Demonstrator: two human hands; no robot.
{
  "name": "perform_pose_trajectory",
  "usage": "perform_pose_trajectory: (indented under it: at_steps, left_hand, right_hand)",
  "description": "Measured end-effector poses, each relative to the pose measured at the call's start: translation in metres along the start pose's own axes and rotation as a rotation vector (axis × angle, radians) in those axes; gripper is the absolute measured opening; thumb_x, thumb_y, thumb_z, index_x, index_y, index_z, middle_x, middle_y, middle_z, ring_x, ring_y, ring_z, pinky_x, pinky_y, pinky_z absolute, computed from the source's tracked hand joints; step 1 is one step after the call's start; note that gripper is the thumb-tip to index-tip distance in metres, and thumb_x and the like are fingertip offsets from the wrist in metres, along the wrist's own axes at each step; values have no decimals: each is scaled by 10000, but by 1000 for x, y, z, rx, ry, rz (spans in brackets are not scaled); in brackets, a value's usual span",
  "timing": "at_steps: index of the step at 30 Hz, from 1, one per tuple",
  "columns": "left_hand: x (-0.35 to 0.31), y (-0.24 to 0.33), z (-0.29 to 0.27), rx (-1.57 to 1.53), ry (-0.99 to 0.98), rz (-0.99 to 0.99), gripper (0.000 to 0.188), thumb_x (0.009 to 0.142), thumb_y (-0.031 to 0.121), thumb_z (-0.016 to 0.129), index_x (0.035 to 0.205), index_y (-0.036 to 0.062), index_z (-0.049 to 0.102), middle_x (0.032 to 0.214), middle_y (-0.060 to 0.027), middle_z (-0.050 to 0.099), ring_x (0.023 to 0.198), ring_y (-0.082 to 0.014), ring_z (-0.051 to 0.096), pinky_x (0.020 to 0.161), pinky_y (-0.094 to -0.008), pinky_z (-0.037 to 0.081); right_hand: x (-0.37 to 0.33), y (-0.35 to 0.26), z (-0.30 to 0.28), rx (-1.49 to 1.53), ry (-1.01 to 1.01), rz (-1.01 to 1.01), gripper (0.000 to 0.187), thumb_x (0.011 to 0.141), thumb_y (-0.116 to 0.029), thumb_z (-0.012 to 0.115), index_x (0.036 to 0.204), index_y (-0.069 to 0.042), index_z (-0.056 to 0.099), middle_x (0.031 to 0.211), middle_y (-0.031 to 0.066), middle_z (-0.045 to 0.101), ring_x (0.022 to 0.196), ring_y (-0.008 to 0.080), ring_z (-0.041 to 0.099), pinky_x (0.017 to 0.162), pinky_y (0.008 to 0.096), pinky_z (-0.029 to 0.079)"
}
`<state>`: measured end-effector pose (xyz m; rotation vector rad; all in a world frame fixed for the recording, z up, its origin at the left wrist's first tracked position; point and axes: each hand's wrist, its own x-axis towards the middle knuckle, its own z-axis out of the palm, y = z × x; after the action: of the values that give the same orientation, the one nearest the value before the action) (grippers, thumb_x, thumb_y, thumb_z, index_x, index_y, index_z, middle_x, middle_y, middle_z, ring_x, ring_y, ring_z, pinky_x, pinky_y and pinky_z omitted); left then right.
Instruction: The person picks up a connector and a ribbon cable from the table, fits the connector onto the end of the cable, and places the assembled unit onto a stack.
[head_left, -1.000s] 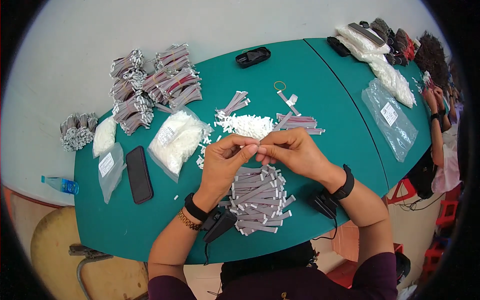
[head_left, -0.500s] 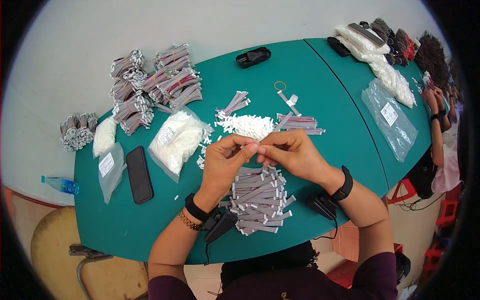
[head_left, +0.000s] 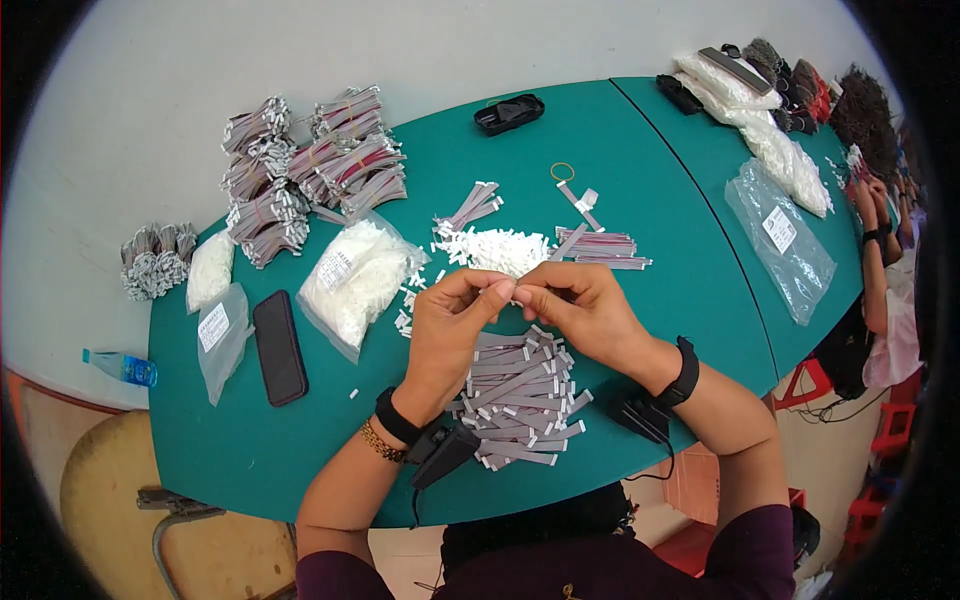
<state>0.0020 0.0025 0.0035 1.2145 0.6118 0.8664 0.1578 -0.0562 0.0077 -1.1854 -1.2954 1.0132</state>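
My left hand (head_left: pixel 450 318) and my right hand (head_left: pixel 585 310) meet over the middle of the table, thumbs and forefingers pinched tip to tip. Whatever sits between the fingertips is mostly covered and too small to name. Just beyond them lies a heap of small white plastic connector pieces (head_left: pixel 500 250). Below the hands, nearer my body, spreads a pile of short grey ribbon cables (head_left: pixel 520 400) with white ends. To the right of the white heap is a neat stack of ribbon cables (head_left: pixel 605 248), and a few more cables (head_left: pixel 470 207) rest behind it.
Left of the hands lie a clear bag of white pieces (head_left: pixel 355 285), a dark phone (head_left: pixel 279 348) and a flat plastic bag (head_left: pixel 223 340). Bundled cables (head_left: pixel 345 155) are stacked at the far left. A black case (head_left: pixel 509 114) is at the back; another person's hands (head_left: pixel 872 200) work at far right.
Both hands stay pinched together in nearly the same place. The fingers have shifted only slightly; the things on the table look unchanged.
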Motion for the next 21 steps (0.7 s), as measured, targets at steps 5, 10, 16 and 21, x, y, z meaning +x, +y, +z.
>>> perform_pose_trajectory:
  at_steps: [5, 10, 16, 21]
  left_hand:
    - [1, 1, -3, -84, -24, -70, 108, 844, 90, 597, 902, 0, 610, 815, -33, 606, 696, -73, 491, 639, -202, 387]
    - [3, 5, -4, -106, -68, -72, 121, 852, 103, 589, 909, -2, 609, 833, -36, 606, 697, -76, 489, 640, -202, 388]
    - [2, 5, -3, -28, -84, -42, 138, 854, 115, 589, 918, -6, 609, 859, -42, 610, 702, -75, 485, 642, -201, 390]
    - [3, 2, -5, 6, -68, -13, 175, 844, 144, 609, 921, -10, 636, 842, -30, 629, 677, -59, 484, 621, -191, 395]
  right_hand:
    - [1, -1, -5, 31, -64, 31, 143, 869, -129, 571, 858, -3, 638, 678, -8, 563, 600, 29, 467, 508, 181, 361]
    - [2, 1, -6, 119, -35, 41, 151, 866, -141, 579, 854, -4, 640, 685, -4, 573, 610, 31, 491, 509, 171, 369]
    - [2, 0, -7, 128, -46, 34, 154, 865, -148, 581, 853, -7, 641, 686, -1, 578, 614, 36, 504, 511, 169, 377]
    - [2, 1, -7, 128, -64, 68, 161, 864, -157, 584, 847, -7, 640, 685, 0, 578, 606, 39, 503, 510, 170, 378]
